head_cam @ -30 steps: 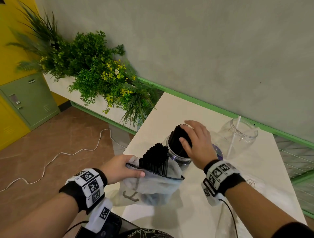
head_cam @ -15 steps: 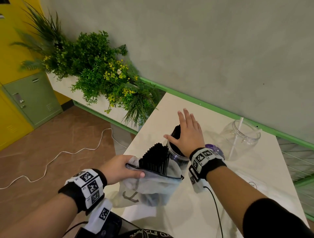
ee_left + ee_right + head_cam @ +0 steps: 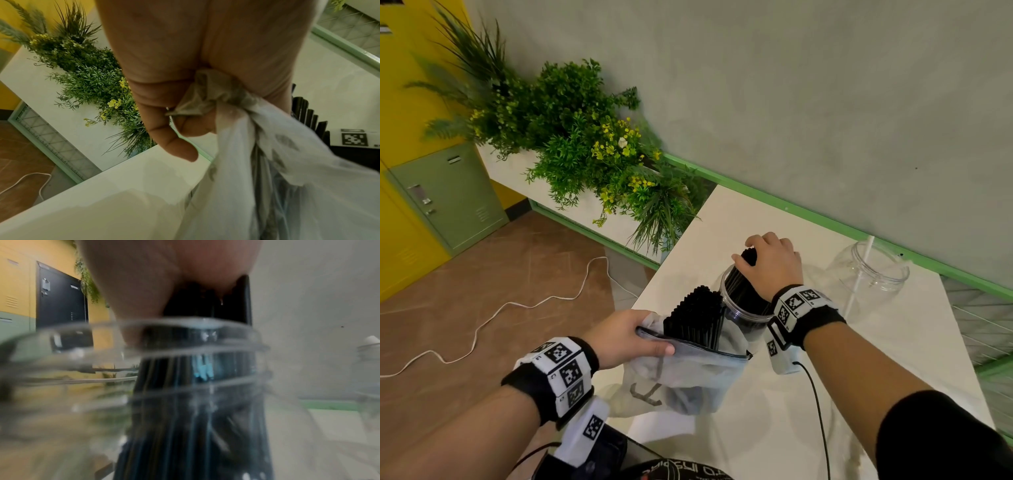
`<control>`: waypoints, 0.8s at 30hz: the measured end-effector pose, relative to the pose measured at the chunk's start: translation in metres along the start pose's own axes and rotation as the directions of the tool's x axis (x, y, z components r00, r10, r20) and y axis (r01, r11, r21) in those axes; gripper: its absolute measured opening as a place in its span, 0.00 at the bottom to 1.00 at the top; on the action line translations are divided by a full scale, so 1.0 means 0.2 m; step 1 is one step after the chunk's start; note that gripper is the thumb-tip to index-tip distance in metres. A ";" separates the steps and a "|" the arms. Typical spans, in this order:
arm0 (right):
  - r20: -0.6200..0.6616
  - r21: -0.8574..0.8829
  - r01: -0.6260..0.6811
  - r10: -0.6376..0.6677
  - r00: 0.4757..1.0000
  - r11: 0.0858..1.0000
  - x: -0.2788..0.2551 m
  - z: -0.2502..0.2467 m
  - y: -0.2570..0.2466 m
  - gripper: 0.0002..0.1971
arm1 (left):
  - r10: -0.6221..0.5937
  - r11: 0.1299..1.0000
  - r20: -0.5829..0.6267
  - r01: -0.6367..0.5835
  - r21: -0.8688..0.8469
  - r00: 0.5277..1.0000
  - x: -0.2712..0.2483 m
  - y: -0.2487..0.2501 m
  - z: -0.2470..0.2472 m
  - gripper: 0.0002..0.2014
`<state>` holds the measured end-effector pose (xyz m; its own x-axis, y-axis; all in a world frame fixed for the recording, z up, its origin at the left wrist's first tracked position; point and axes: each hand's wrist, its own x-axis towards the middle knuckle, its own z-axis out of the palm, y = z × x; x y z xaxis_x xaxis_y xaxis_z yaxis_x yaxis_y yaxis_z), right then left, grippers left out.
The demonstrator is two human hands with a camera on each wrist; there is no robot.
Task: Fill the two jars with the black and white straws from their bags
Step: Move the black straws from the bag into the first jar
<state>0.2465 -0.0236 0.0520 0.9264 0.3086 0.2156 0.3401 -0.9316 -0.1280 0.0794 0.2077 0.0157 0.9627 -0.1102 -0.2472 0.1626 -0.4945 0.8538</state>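
Left hand: your left hand [image 3: 625,337] reaches in from the left, fingers curled and gripping the rim of the translucent white plastic bag [image 3: 688,377] on the white table [image 3: 893,359].
Right hand: your right hand [image 3: 774,265], wrist bent down, closes its fingers around the bundle of black straws [image 3: 744,277] standing in the clear plastic jar [image 3: 743,313].

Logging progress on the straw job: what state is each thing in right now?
Near jar: upright, open, partly filled with black straws.
Far jar: open, one white straw inside.
Bag: open, black straws left inside.
Left hand: grips the bag's edge.
Right hand: curled over the jar's straws.
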 end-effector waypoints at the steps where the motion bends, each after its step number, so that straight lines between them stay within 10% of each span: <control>1: 0.042 0.020 -0.009 0.008 0.999 1.000 0.00 0.00 0.01 0.20 | -0.001 1.000 -0.003 0.001 0.002 1.000 0.00 0.00 0.00 0.10; 9: -0.053 0.323 -0.045 0.066 0.996 0.945 0.02 0.01 0.03 0.16 | -0.004 1.000 -0.007 0.004 -0.001 1.000 0.01 -0.01 0.00 0.14; 18: 0.106 0.257 -0.073 0.047 0.993 0.964 0.05 0.01 0.05 0.22 | 0.030 0.999 -0.014 -0.030 0.018 0.999 0.01 0.01 0.01 0.16; 24: 0.094 0.020 0.177 -0.178 0.979 0.984 -0.05 0.02 0.03 0.22 | 0.035 0.999 -0.006 -0.035 0.027 0.999 0.01 0.01 0.01 0.14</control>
<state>0.2404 -0.0317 0.0457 0.8620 0.4863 0.1430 0.5020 -0.8582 -0.1076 0.0812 0.2054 0.0156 0.9691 -0.1225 -0.2140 0.1227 -0.5133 0.8494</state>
